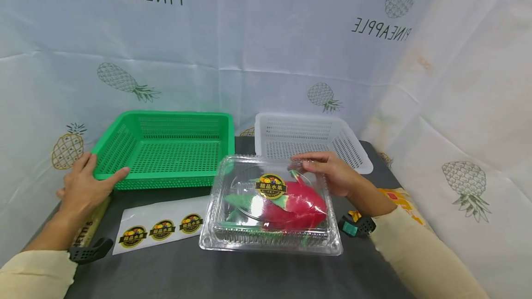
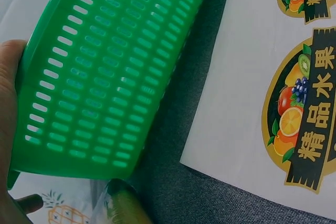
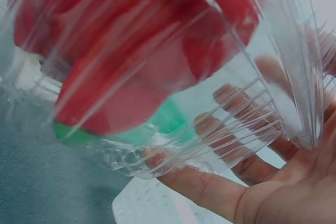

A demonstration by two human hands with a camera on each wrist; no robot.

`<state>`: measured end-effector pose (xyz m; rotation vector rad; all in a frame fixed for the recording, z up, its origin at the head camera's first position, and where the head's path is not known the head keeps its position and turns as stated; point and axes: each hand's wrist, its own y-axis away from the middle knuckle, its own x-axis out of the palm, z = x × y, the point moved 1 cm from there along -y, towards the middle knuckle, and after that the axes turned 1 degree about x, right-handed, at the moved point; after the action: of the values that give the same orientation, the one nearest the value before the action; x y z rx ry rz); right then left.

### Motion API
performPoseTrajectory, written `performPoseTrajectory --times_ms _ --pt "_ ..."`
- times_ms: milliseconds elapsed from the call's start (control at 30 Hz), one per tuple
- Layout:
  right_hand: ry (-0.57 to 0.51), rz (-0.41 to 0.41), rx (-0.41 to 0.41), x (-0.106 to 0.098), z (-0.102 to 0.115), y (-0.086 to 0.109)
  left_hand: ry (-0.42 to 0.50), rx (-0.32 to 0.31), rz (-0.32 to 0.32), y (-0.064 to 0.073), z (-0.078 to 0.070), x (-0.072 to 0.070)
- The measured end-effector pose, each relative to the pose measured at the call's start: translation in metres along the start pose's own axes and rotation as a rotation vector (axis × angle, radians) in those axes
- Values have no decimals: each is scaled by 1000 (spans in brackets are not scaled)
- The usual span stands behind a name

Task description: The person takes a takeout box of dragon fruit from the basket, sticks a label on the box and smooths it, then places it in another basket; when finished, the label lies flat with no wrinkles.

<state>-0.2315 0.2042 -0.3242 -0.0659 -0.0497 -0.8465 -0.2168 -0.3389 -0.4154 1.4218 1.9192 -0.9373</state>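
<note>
My right hand (image 1: 338, 174) grips the far right edge of a clear plastic clamshell box (image 1: 232, 239), its lid down. A round black-and-gold fruit label (image 1: 271, 186) is on the lid. Inside lies a red dragon fruit (image 1: 307, 204) with green tips; the right wrist view shows my fingers (image 3: 210, 192) spread under the box's ribbed wall. At the left, my left hand (image 1: 81, 186) holds the near left corner of a green perforated basket (image 1: 178, 182), thumb over the front rim. In the left wrist view, the basket's slotted side (image 2: 100, 82) slants upward.
A white perforated basket (image 1: 365, 165) stands behind the box. A white sheet of fruit labels (image 1: 166, 206) lies in front of the green basket. A yellowish wrapped item (image 1: 89, 225) is under my left forearm. An orange-patterned packet (image 1: 403, 204) sits at the right edge.
</note>
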Motion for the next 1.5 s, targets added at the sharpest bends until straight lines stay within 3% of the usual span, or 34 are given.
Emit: performPoseTrajectory --times_ms 267,400,900,1500 --pt "5 -23 7 3 17 -17 -14 1 -8 -1 0 -1" --pt "29 -76 29 7 23 -29 -14 9 -8 0 0 0" --pt "68 -155 66 18 36 -75 -10 6 -7 1 1 2" --pt "12 -151 67 27 25 -127 -1 -7 -16 3 3 1"
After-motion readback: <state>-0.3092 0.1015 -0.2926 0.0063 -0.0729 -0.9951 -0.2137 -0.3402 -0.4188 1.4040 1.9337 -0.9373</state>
